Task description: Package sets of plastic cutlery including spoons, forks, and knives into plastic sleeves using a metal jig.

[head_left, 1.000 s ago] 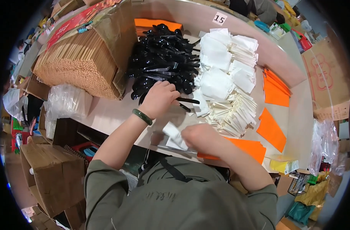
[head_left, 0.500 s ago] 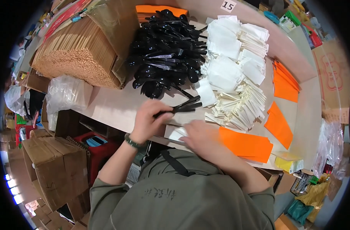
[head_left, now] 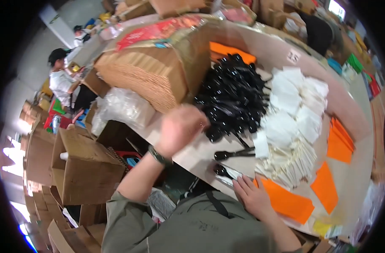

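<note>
My left hand (head_left: 182,130) is raised over the table's near left part, between the stack of thin tan sticks and the pile of black plastic spoons (head_left: 234,99). Motion smears its fingers, so a hold cannot be made out. At the table's near edge my right hand (head_left: 252,195) rests with fingers stretched out over the end of a white napkin (head_left: 233,173). One black spoon (head_left: 220,170) lies on that napkin, bowl toward the left. Just beyond it, a few loose black spoons (head_left: 222,155) lie together, handles pointing right.
White napkins (head_left: 291,105) stand in stacks right of the spoons. Orange sheets (head_left: 285,200) lie near my right forearm, with more farther right. A carton of tan sticks (head_left: 141,76) and a clear plastic bag (head_left: 125,107) occupy the left. Another person (head_left: 66,84) is at the far left.
My left hand has moved away from the loose spoons, toward the tan sticks. A spoon now lies on the napkin under my right hand. The whole view has swung left.
</note>
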`<control>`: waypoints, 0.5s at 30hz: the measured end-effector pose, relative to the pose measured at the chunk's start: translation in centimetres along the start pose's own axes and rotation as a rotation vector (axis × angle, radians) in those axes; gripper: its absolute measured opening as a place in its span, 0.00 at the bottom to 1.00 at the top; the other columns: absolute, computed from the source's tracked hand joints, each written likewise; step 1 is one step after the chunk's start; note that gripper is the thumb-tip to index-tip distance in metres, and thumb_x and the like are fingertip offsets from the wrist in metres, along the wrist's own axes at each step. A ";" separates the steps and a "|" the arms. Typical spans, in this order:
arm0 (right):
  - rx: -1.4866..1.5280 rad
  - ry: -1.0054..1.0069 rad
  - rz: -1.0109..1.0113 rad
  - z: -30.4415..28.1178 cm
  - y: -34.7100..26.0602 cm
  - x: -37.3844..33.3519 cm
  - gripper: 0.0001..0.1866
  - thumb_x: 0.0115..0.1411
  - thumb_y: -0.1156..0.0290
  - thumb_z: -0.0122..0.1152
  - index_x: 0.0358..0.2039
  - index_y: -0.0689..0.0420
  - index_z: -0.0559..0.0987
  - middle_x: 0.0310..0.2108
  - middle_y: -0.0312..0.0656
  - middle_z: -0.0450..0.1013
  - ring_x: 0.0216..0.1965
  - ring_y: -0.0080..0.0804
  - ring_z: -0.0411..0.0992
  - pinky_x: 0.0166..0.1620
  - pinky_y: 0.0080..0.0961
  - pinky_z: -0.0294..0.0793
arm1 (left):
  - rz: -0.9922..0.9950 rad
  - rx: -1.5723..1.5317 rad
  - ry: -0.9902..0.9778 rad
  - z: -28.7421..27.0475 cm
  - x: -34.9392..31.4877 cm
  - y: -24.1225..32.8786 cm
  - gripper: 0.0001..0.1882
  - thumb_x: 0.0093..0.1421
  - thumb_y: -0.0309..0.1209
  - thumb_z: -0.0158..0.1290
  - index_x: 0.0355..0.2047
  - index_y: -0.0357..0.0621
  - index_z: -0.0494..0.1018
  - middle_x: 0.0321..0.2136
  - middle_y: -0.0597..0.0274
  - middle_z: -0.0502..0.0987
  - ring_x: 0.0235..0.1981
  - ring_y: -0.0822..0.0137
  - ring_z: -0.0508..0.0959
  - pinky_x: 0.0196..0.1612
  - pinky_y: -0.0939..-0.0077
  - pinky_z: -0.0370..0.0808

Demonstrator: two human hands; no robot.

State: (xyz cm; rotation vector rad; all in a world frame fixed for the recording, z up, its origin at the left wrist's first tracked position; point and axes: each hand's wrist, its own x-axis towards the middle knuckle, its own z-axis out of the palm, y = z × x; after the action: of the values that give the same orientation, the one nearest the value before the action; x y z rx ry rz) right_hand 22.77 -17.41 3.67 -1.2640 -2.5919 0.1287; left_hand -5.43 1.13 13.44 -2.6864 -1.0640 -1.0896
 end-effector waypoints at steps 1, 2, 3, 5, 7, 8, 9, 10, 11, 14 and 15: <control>-0.010 0.028 -0.033 0.1 0.1 -0.1 0.21 0.61 0.68 0.59 0.55 0.58 0.74 0.54 0.44 0.74 0.58 0.41 0.70 0.62 0.56 0.63 | -0.204 0.073 0.098 -2.2 2.4 -0.8 0.05 0.50 0.28 0.61 0.26 0.49 0.76 0.26 0.60 0.74 0.29 0.55 0.77 0.32 0.61 0.75; 0.008 0.015 -0.022 0.3 0.3 -0.2 0.21 0.61 0.68 0.60 0.54 0.58 0.74 0.54 0.44 0.74 0.57 0.41 0.71 0.62 0.56 0.62 | -0.190 0.318 0.207 -4.0 4.9 -1.9 0.04 0.53 0.29 0.60 0.27 0.47 0.76 0.25 0.58 0.74 0.28 0.53 0.77 0.31 0.59 0.74; 0.029 -0.001 -0.006 0.5 0.4 -0.4 0.21 0.60 0.68 0.60 0.54 0.57 0.75 0.54 0.44 0.74 0.57 0.41 0.71 0.62 0.56 0.62 | -0.222 0.372 0.235 -5.6 7.1 -2.4 0.04 0.55 0.30 0.58 0.28 0.44 0.78 0.26 0.54 0.77 0.30 0.50 0.79 0.32 0.58 0.76; 0.033 0.011 -0.053 0.5 0.3 -0.4 0.21 0.59 0.67 0.61 0.53 0.57 0.75 0.54 0.45 0.73 0.57 0.42 0.70 0.62 0.57 0.61 | -0.375 0.496 -0.007 -6.4 8.6 -5.9 0.05 0.55 0.30 0.57 0.28 0.44 0.79 0.28 0.51 0.78 0.32 0.49 0.80 0.35 0.58 0.77; 0.020 0.034 -0.076 0.4 0.3 -0.7 0.20 0.59 0.67 0.61 0.52 0.57 0.76 0.55 0.46 0.72 0.58 0.43 0.70 0.62 0.59 0.60 | -0.511 0.547 -0.248 -6.2 9.7 -7.4 0.07 0.55 0.30 0.54 0.28 0.43 0.81 0.30 0.47 0.80 0.34 0.48 0.80 0.37 0.57 0.78; 0.029 0.034 -0.066 0.6 0.4 -1.1 0.20 0.58 0.66 0.61 0.51 0.56 0.76 0.55 0.49 0.72 0.59 0.45 0.69 0.61 0.59 0.61 | -0.496 0.543 -0.224 -6.0 9.8 -7.0 0.08 0.55 0.30 0.53 0.27 0.42 0.80 0.29 0.46 0.80 0.34 0.48 0.81 0.37 0.57 0.78; 0.042 0.031 -0.042 0.7 0.3 -1.2 0.19 0.58 0.66 0.61 0.50 0.55 0.77 0.55 0.51 0.71 0.59 0.47 0.68 0.60 0.59 0.61 | -0.486 0.562 -0.225 -5.6 10.2 -6.8 0.08 0.55 0.29 0.53 0.26 0.40 0.80 0.29 0.46 0.80 0.33 0.48 0.81 0.37 0.56 0.78; 0.034 0.050 -0.063 0.4 0.1 -1.4 0.19 0.58 0.66 0.61 0.50 0.55 0.77 0.55 0.51 0.71 0.59 0.47 0.68 0.60 0.59 0.61 | -0.489 0.576 -0.236 -5.5 10.1 -6.2 0.09 0.55 0.29 0.52 0.25 0.38 0.79 0.29 0.45 0.80 0.33 0.48 0.81 0.36 0.55 0.78; 0.045 0.062 -0.038 0.1 -0.1 -1.6 0.19 0.57 0.65 0.62 0.49 0.53 0.77 0.56 0.54 0.69 0.60 0.51 0.66 0.60 0.61 0.61 | -0.491 0.595 -0.217 -5.8 10.2 -5.9 0.09 0.55 0.29 0.52 0.25 0.38 0.79 0.29 0.45 0.80 0.33 0.48 0.81 0.36 0.55 0.78; 0.086 0.021 0.002 0.0 0.0 -2.3 0.19 0.55 0.63 0.64 0.48 0.49 0.79 0.59 0.59 0.65 0.62 0.58 0.62 0.59 0.64 0.59 | -0.457 0.586 -0.260 -6.2 9.7 -4.8 0.07 0.56 0.26 0.52 0.31 0.38 0.79 0.30 0.45 0.80 0.32 0.49 0.83 0.35 0.56 0.80; 0.104 0.006 0.011 -0.1 0.0 -2.3 0.19 0.55 0.63 0.65 0.48 0.49 0.79 0.59 0.59 0.64 0.62 0.58 0.61 0.60 0.64 0.58 | -0.508 0.607 -0.169 -6.2 9.5 -4.3 0.07 0.57 0.25 0.51 0.33 0.38 0.78 0.32 0.45 0.80 0.33 0.50 0.82 0.35 0.57 0.79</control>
State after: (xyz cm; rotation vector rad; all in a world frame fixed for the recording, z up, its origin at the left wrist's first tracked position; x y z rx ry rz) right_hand 24.16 -19.19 3.30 -1.2396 -2.5384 0.2583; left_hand -6.90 8.08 23.23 -2.0940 -1.8165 -0.4482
